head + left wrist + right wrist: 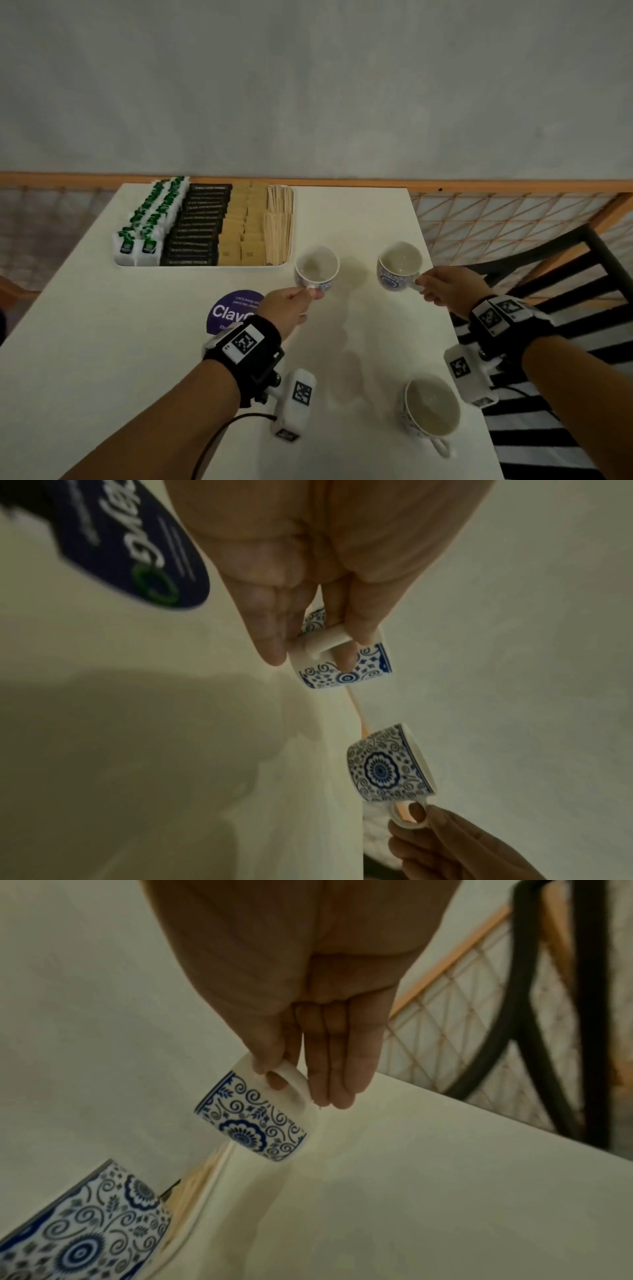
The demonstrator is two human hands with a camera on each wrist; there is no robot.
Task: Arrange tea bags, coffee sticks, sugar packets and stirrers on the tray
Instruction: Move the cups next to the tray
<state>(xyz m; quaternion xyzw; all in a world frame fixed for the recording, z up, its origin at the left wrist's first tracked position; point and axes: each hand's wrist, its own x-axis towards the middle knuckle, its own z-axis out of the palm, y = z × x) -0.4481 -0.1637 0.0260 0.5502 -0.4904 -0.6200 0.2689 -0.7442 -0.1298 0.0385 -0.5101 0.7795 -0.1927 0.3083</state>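
Observation:
A white tray (205, 267) at the table's far left holds rows of green-and-white tea bags (150, 219), black coffee sticks (198, 229), brown sugar packets (243, 226) and wooden stirrers (279, 233). My left hand (313, 293) pinches the handle of a blue-patterned cup (317, 270) just off the tray's front right corner; in the left wrist view the fingers (274, 642) curl round that handle. To the right, my right hand (423, 286) grips a second patterned cup (399, 265) by its handle (291, 1077), tilted above the table. Both cups look empty.
A third patterned cup (431, 407) stands near the table's front right edge, beside my right wrist. A round purple sticker (229, 315) lies under my left hand. A black chair frame (582, 267) and a wooden lattice rail (496, 219) stand past the right edge.

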